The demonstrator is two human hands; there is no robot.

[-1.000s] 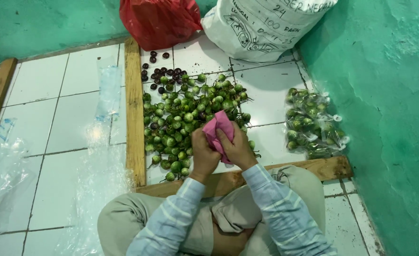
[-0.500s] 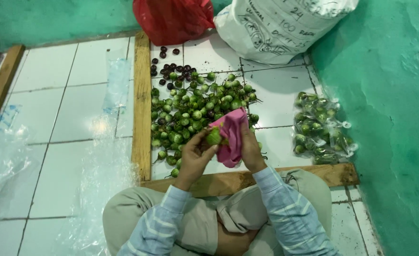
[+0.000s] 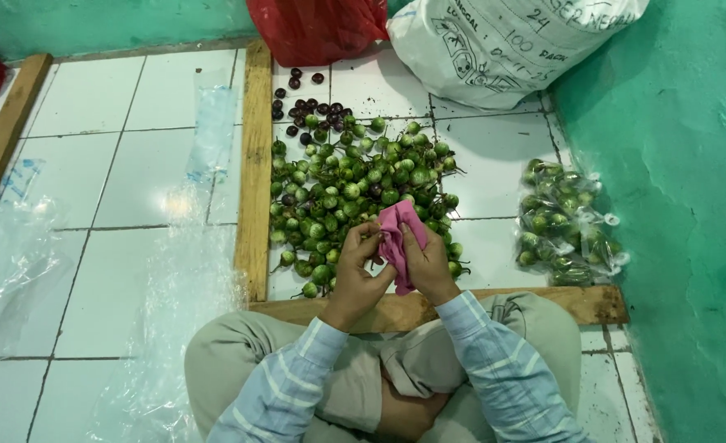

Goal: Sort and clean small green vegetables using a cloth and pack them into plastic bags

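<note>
While my left hand (image 3: 354,275) and right hand (image 3: 428,267) pinch the pink cloth (image 3: 396,238) together at frame centre, most of the green eggplant pile (image 3: 354,184) above sits loose; only a few bagged packs (image 3: 564,221) at right look done.

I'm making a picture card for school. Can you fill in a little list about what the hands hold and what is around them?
Left hand: closed around the pink cloth, together with the right.
Right hand: holds the pink cloth.
In front: heap of small round green fruits on the white tiled floor.
Farther back: a few dark purple fruits.
Right side: clear bags of green fruits.
Border: wooden frame.
Behind: white sack, red bag.
</note>
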